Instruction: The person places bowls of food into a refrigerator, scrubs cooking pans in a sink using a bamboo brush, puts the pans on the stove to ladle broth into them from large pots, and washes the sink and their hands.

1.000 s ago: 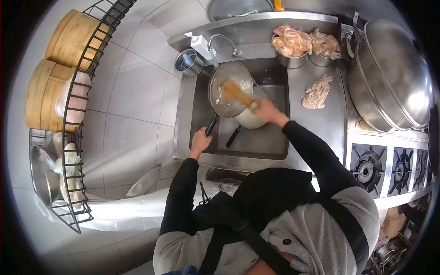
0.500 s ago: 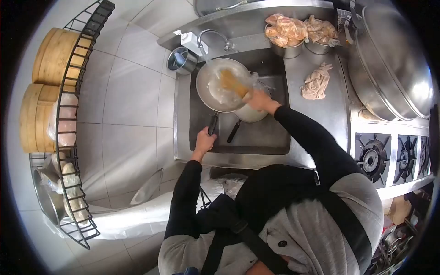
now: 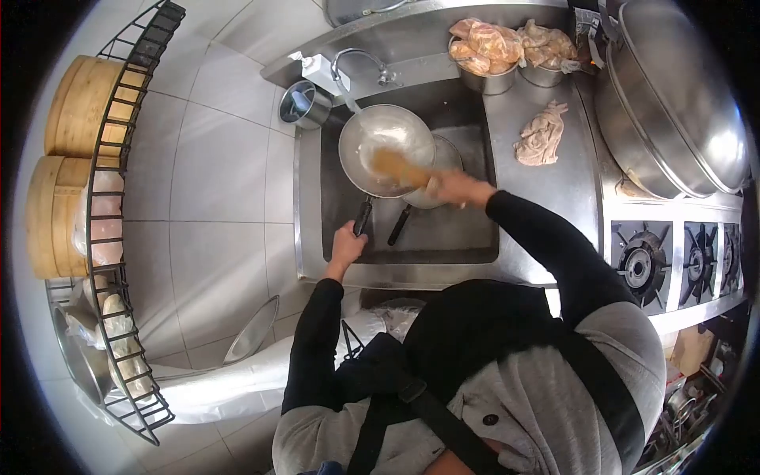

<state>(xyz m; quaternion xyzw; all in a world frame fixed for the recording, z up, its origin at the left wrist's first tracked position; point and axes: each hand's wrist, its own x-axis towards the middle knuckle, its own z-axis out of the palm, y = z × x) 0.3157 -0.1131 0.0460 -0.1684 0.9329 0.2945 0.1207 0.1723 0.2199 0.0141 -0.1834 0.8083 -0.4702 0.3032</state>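
My left hand [image 3: 347, 244] is wrapped round the black handle of a frying pan [image 3: 405, 131], which I hold over the sink [image 3: 451, 245] below the running faucet [image 3: 340, 67]. Water lies in the pan. In my right hand [image 3: 459, 188] is a tan scrubbing brush [image 3: 400, 168], blurred by motion, its head against the inside of the pan near the lower rim. A second pan [image 3: 447, 157] with a black handle lies in the sink, partly hidden behind the first pan and my right hand.
Left of the faucet are a metal pot [image 3: 305, 104] and a white bottle [image 3: 323, 73]. Containers with bagged food [image 3: 484, 51] and a crumpled cloth [image 3: 542, 134] sit right of the sink, beside large metal bowls [image 3: 673, 95] and gas burners [image 3: 640, 265]. Bamboo steamers [image 3: 87, 111] stand on the left rack.
The brush and my right hand have moved down and slightly right within the pan's lower part. The water in the pan looks less foamy. My left hand keeps its grip on the handle.
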